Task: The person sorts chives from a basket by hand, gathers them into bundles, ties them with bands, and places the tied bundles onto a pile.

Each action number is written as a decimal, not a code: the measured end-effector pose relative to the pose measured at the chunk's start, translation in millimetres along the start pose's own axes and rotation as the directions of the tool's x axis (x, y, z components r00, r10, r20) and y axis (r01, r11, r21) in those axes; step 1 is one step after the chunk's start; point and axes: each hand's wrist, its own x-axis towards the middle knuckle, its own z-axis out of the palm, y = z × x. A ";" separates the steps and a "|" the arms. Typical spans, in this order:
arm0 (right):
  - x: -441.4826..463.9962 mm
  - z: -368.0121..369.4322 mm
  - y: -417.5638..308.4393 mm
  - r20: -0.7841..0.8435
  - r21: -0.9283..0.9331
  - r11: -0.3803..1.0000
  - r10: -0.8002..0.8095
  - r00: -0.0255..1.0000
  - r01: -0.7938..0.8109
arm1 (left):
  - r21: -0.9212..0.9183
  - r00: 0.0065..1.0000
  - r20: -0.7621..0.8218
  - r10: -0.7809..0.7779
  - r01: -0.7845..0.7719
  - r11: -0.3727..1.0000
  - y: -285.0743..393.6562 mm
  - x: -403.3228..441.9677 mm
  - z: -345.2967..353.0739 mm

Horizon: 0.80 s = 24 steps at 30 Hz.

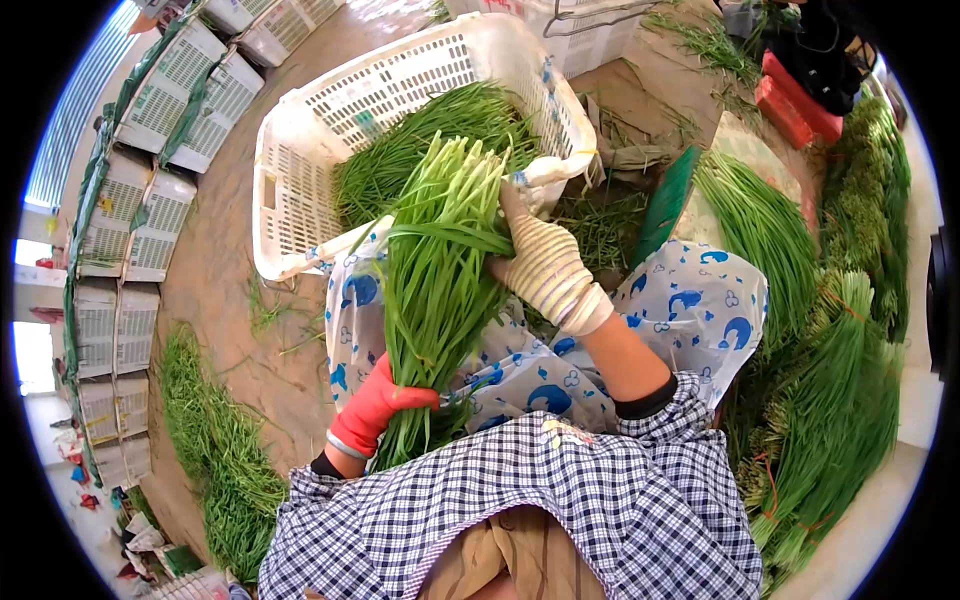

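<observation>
A thick bunch of garlic chives (440, 270) stands upright over my lap, its pale cut ends at the top. My left hand (380, 408), in a red glove, is closed around the leafy lower part. Against the bunch's right side near the top is my right hand (550, 265), in a white and yellow striped glove, closed on it with some fingertips hidden. A band of green leaves crosses the bunch at that height. Just beyond, a white plastic crate (290, 220) holds loose garlic chives (375, 175).
Plastic sheeting with blue prints (540, 385) covers my legs. At right, chives (755, 225) lie by a green board (668, 205), with tied bundles (840, 390) nearer me. Loose greens (215, 440) lie on the left floor. Stacked crates (120, 235) line the left; a red block (795, 100) sits far right.
</observation>
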 end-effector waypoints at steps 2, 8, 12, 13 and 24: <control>12.3 16.8 22.7 -0.078 -0.043 0.997 -0.070 0.995 0.067 | -0.168 0.996 0.010 -0.090 0.091 0.982 -4.5 -4.2 -0.9; 42.1 7.2 67.5 -0.484 0.389 0.894 -0.008 0.875 0.223 | -0.350 0.999 -0.009 -0.040 0.035 0.936 -14.7 -1.5 -5.5; 34.3 -77.9 105.5 -0.499 0.825 0.548 0.592 0.633 0.138 | -0.480 0.999 0.032 -0.016 0.029 0.877 -23.8 -13.0 -16.1; 29.5 -92.2 139.9 -0.506 0.840 0.494 0.561 0.655 0.225 | -0.543 1.000 -0.023 0.001 -0.013 0.839 -24.1 -16.2 -12.8; 1.4 45.7 45.6 0.134 0.824 0.565 -0.112 0.985 -0.048 | -0.632 0.995 0.093 -0.028 0.081 0.771 -27.9 -2.3 -11.6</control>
